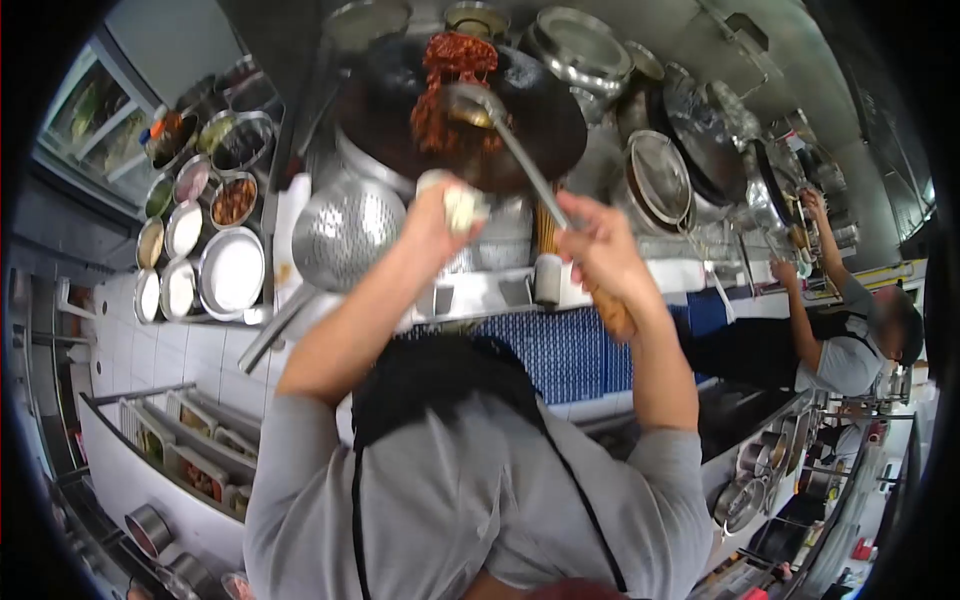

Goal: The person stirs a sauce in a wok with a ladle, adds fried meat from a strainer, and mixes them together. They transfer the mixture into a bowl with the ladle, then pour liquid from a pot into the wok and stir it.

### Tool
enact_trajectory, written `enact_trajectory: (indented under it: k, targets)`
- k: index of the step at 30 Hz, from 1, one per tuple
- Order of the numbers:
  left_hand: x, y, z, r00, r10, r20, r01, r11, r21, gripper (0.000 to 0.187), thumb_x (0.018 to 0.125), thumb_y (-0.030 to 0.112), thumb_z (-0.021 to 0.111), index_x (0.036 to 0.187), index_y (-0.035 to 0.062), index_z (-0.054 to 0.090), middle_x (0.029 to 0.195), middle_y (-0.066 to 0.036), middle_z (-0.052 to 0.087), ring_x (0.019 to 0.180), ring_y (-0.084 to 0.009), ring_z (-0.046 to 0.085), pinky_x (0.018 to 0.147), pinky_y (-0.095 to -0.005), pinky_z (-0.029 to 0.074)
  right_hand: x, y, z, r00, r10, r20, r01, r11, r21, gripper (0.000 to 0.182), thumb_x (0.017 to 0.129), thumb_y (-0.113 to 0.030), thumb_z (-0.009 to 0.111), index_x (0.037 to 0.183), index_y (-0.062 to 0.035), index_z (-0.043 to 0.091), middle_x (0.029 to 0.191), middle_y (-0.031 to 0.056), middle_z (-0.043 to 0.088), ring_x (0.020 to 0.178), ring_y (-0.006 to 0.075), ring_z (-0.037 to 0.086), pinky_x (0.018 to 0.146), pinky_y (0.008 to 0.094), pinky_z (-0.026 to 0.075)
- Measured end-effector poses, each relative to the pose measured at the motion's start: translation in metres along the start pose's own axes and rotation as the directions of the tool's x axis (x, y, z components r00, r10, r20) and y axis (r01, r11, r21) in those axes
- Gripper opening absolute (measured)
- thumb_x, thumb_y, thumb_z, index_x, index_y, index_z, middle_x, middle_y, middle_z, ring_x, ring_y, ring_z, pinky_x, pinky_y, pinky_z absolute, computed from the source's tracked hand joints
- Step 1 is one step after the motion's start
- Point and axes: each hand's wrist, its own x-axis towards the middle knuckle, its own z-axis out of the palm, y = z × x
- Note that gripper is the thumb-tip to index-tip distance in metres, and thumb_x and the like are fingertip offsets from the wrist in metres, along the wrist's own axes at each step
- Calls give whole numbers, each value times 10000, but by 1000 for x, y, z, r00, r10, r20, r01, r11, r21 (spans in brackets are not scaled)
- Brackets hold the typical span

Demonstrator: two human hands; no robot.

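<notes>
A large dark wok (375,105) holds red, sauced food (460,58) at the top centre. My right hand (605,250) is closed around the handle of a metal ladle (520,150), whose bowl lies over the food in the wok. The ladle's wooden end (612,315) sticks out below that hand. At the wok's near edge, my left hand (435,225) grips a pale, bunched cloth (462,207). Left of this hand rests a perforated metal strainer (348,232), its handle pointing down to the left.
Bowls and tins of ingredients (232,270) stand at the left. More woks and a wire strainer (660,175) sit at the right. A co-worker (850,350) stands at another station at the far right. Metal pans (580,50) are behind the wok.
</notes>
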Motion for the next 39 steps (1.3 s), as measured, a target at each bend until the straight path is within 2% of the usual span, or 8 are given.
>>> enact_trajectory:
  k: [5, 14, 17, 19, 20, 22, 33, 39]
  targets:
    - [11, 52, 31, 999, -38, 19, 37, 998, 41, 141, 874, 240, 493, 815, 132, 562, 728, -32, 597, 644, -208, 607, 448, -319, 502, 11, -16, -23, 998, 60, -34, -51, 971, 234, 527, 894, -124, 599, 1363, 29, 414, 679, 33, 582, 460, 93, 503, 397, 246, 406]
    - [14, -33, -45, 865, 500, 35, -478, 802, 358, 278, 683, -7, 588, 956, -20, 531, 762, -119, 596, 544, -229, 597, 413, -359, 501, 19, -49, -67, 976, 199, -88, -156, 921, 357, 474, 904, -114, 577, 1333, 7, 414, 719, 27, 582, 505, 98, 521, 422, 251, 450]
    - [-3, -3, -27, 941, 336, 29, -315, 843, 435, 230, 720, 46, 589, 942, 7, 540, 748, -101, 605, 574, -211, 608, 400, -321, 467, 44, -35, -7, 973, 227, 32, -213, 845, 491, 409, 909, -108, 566, 1297, -46, 450, 712, 18, 569, 509, 100, 513, 452, 281, 475]
    - [-15, 35, -13, 987, 156, 24, -149, 866, 478, 133, 777, 155, 584, 869, 66, 549, 735, -88, 620, 550, -219, 607, 346, -267, 389, 46, -12, 33, 972, 62, 227, -215, 627, 748, 109, 927, -167, 549, 966, -83, 490, 685, 4, 545, 510, 95, 500, 457, 255, 454]
    - [-13, 45, -20, 996, 62, 62, -82, 910, 406, 126, 760, 166, 605, 842, 82, 557, 724, -77, 623, 542, -208, 601, 347, -264, 388, 38, -11, 36, 891, 172, 420, -451, 449, 772, 125, 944, -204, 528, 915, -97, 470, 662, -9, 522, 510, 86, 483, 465, 238, 443]
    - [-21, 44, -32, 1000, -21, 15, 15, 943, 331, 167, 743, 188, 624, 859, 83, 565, 727, -70, 625, 542, -201, 597, 350, -256, 381, 18, 4, 44, 866, 32, 499, -500, 38, 865, 209, 964, -214, 507, 1045, -25, 546, 760, 2, 529, 531, 64, 468, 435, 205, 400]
    - [-48, 19, -52, 988, -152, -21, 152, 947, 284, 329, 747, 182, 668, 1044, 98, 554, 1004, -139, 646, 904, -328, 642, 780, -494, 540, -10, 49, 47, 842, -79, 534, -522, 130, 843, 343, 975, -279, 492, 1243, -66, 515, 765, 19, 523, 544, 84, 492, 417, 229, 417]
    - [-32, 33, -55, 979, -203, 9, 195, 953, 232, 269, 733, 73, 600, 995, 78, 537, 980, -201, 634, 940, -365, 638, 820, -567, 529, 4, 59, 78, 907, 74, 414, -420, 200, 885, 328, 928, -179, 514, 1206, -6, 513, 850, 45, 578, 595, 102, 514, 443, 233, 428]
